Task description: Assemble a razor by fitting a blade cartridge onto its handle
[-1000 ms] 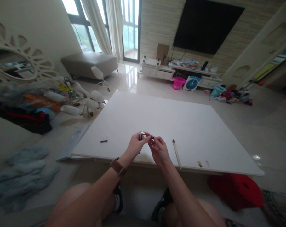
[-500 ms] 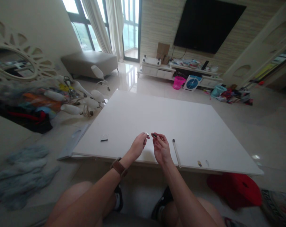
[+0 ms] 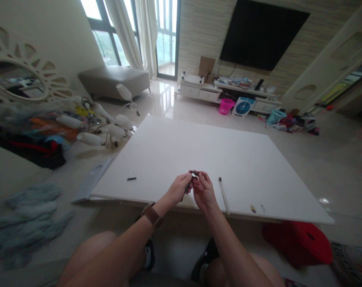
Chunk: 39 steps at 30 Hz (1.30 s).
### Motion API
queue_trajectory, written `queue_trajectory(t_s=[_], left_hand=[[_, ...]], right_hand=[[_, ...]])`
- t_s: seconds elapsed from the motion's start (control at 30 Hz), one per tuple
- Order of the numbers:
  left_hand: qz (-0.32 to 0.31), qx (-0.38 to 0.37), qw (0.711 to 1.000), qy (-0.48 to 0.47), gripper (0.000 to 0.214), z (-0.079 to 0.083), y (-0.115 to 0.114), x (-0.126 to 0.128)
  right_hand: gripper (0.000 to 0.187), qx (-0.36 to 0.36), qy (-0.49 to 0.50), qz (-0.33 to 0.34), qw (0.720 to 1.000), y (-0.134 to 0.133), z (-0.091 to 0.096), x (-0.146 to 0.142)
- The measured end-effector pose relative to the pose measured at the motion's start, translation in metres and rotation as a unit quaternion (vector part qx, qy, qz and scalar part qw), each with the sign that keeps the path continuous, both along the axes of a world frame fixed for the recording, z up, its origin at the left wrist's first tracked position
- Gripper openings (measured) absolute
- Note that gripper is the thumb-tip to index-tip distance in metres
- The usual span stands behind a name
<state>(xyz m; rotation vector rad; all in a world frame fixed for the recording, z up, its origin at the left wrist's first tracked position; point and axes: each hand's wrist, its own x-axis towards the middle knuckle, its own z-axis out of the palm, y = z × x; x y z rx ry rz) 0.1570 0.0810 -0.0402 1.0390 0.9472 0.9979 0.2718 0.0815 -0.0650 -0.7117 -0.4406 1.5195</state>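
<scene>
Sitting low with both knees in frame, the person has the left hand (image 3: 178,189) and right hand (image 3: 202,190) pinched together over the near edge of the white board (image 3: 252,159), fingertips of both closed around one small dark and silvery part (image 3: 194,174); it's too tiny to tell what it is. A brown watch (image 3: 151,214) sits on the left wrist. Just right of the hands a thin white rod (image 3: 223,194) lies on the board, and a little black-and-white piece (image 3: 131,175) lies off to the left. Further back there's a pink basket (image 3: 226,105) by the TV unit.
</scene>
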Motion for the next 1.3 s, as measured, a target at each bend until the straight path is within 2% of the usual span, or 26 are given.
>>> queue_trajectory(t_s=[0.07,0.17,0.3,0.47,0.83,1.1,1.3], left_hand=[[0.011,-0.017,1.000,-0.013,0.043,-0.002,0.000,0.000],[0.060,-0.045,0.997,-0.034,0.043,-0.006,0.003,-0.001],[0.105,-0.040,0.992,-0.052,0.041,-0.013,0.008,-0.002],[0.096,-0.005,0.994,-0.052,0.037,-0.015,0.011,-0.004],[0.058,0.012,0.996,-0.073,0.029,-0.010,0.008,-0.005],[0.036,-0.027,0.996,-0.077,0.024,-0.009,0.005,-0.004],[-0.021,0.010,0.999,-0.037,0.040,-0.019,0.004,0.002]], right_hand=[[0.024,0.000,0.005,-0.006,1.000,0.001,0.000,0.000],[0.022,-0.011,-0.001,-0.025,1.000,0.001,0.001,0.001],[0.024,-0.047,-0.025,-0.027,0.998,0.001,0.001,0.001],[0.030,-0.075,-0.047,-0.031,0.996,0.002,-0.004,0.002],[0.024,-0.100,-0.039,-0.079,0.991,0.004,-0.003,0.003],[0.030,-0.037,-0.017,-0.079,0.996,0.004,0.000,0.002],[0.033,-0.005,-0.012,-0.074,0.997,0.006,-0.003,0.001]])
